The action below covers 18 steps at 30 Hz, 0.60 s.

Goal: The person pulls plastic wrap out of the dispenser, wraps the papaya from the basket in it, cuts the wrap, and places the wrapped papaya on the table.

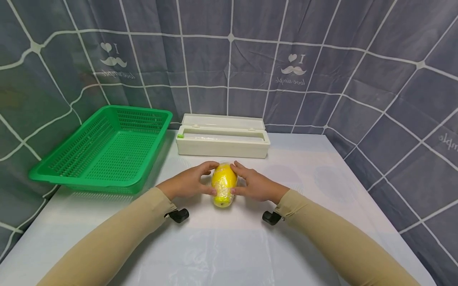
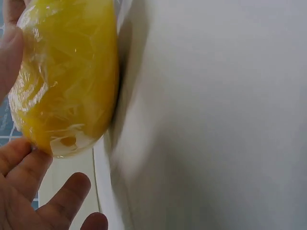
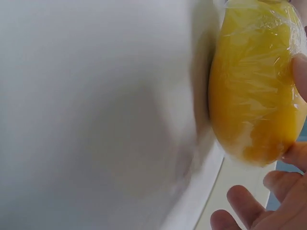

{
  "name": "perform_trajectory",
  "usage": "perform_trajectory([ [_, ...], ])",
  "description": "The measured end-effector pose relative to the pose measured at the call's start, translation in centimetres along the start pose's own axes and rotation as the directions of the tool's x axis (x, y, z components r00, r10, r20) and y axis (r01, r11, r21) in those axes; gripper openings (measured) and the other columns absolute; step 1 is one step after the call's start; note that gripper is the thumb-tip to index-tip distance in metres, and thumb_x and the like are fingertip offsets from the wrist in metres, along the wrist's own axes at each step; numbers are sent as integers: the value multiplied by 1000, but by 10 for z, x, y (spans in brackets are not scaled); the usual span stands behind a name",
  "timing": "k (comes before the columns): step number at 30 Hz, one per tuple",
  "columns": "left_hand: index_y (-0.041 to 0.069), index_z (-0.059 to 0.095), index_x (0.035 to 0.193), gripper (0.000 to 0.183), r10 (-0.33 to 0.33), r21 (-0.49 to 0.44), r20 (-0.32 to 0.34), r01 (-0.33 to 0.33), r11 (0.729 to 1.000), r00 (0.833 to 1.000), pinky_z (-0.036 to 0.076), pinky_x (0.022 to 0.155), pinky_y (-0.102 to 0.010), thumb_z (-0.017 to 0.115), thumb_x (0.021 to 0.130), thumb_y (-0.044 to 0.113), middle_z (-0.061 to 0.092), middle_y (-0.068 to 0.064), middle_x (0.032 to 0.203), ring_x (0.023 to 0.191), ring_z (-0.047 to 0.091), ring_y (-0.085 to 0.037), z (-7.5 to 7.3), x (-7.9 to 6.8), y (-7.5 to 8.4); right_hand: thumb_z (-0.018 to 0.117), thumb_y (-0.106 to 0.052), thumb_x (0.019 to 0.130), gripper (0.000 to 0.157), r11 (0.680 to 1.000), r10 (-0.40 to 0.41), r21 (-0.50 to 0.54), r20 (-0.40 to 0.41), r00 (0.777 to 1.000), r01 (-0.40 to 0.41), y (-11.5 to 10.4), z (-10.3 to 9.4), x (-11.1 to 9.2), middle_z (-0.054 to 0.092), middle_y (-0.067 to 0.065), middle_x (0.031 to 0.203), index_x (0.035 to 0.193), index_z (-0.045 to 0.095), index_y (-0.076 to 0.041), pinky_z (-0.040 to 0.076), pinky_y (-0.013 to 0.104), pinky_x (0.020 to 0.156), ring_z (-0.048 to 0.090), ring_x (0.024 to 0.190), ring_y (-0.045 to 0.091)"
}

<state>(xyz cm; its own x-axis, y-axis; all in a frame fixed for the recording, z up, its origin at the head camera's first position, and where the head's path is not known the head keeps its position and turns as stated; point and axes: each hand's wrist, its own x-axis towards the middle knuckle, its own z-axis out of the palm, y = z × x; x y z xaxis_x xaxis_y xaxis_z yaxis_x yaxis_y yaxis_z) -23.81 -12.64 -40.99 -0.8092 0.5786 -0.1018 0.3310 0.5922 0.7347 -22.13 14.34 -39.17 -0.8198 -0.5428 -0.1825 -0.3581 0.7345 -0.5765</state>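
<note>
A yellow oval fruit point(image 1: 224, 184), mango-like and wrapped in clear cling film, lies lengthwise on the white table between both hands. My left hand point(image 1: 189, 180) holds its left side, thumb near the closer end and fingertips at the far end. From the right, my right hand point(image 1: 255, 184) holds it the same way. Wrinkled, shiny film shows on the fruit in the left wrist view point(image 2: 72, 72) and the right wrist view point(image 3: 254, 81). Some fingers of each hand stand off the fruit. Its underside is hidden.
Behind the fruit stands a white cling film dispenser point(image 1: 222, 149), lid raised, with a green slider at its left end. A green plastic basket point(image 1: 146, 169) sits at the left of the table point(image 1: 222, 254). A grey checked curtain point(image 1: 207, 59) encloses the back and sides.
</note>
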Motion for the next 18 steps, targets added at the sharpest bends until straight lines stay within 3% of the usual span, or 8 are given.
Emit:
perform_trajectory([
  [11,28,36,164,96,7,40,6,-7,999,1000,29,126,-64,84,85,56,34,4,172,157,37,-36,3,1,4,71,-41,101,99,999,36,-23,12,999,-36,-1,-3,-7,26,14,174,171,5,-16,30,57,128,33,158,36],
  [18,25,35,165,97,11,46,6,-11,999,1000,31,125,-64,84,86,53,34,0,172,156,38,-38,6,2,7,68,-38,103,92,999,-8,-47,40,999,10,-3,-5,-8,5,12,178,169,12,-8,21,57,131,16,163,38],
])
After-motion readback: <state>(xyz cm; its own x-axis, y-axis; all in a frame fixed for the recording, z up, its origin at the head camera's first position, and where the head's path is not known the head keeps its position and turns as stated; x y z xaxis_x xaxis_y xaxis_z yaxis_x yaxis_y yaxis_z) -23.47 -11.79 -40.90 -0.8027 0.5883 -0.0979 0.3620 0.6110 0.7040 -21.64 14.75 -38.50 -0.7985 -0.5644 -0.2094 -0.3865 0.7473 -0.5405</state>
